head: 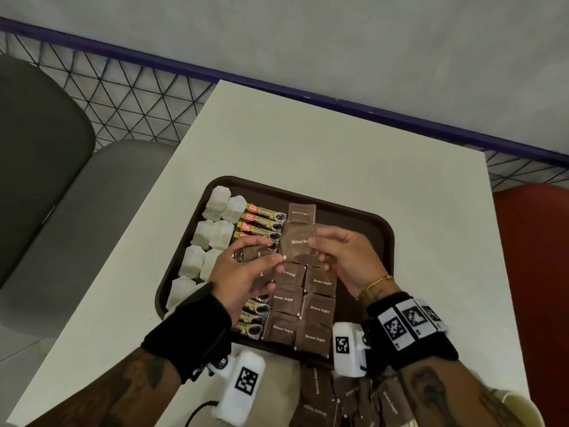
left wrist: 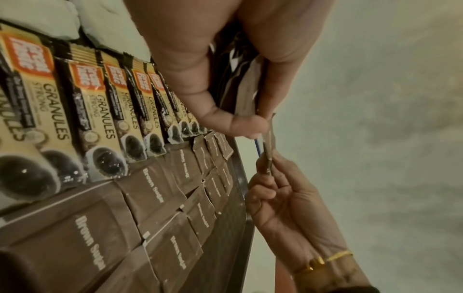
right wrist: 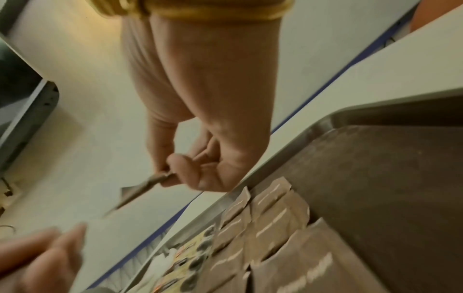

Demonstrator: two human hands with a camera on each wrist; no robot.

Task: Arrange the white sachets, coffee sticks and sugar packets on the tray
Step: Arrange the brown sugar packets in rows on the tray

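Loose packets [head: 317, 392]: brown sugar packets lie in a heap on the table [head: 338, 149] at its near edge, between the two forearms, off the tray.
Tray [head: 381, 238]: dark brown, on the white table, its near rim just beyond the heap.
Sugar packets on tray [head: 318, 309]: two columns of brown sugar packets run from near to far down the tray's middle, overlapping; a single one lies at the far end [head: 302, 213].
Coffee sticks [head: 264, 218]: one column left of the sugar, printed "GRANULES", partly hidden under the left hand.
White sachets [head: 212, 234]: two columns at the tray's left side, touching the coffee sticks.
Left hand [head: 243, 272]: raised over the tray's middle, fingers and thumb curled round a small stack of brown sugar packets [left wrist: 240, 89]; its thumb also touches the near-left edge of the packet held between the hands.
Right hand [head: 341, 257]: raised beside the left, thumb and forefinger pinching the right edge of one brown sugar packet [head: 297, 245], other fingers loosely curled.
Held packet: above the sugar columns, between the two hands, clear of the tray.
Right side of tray: bare brown surface.
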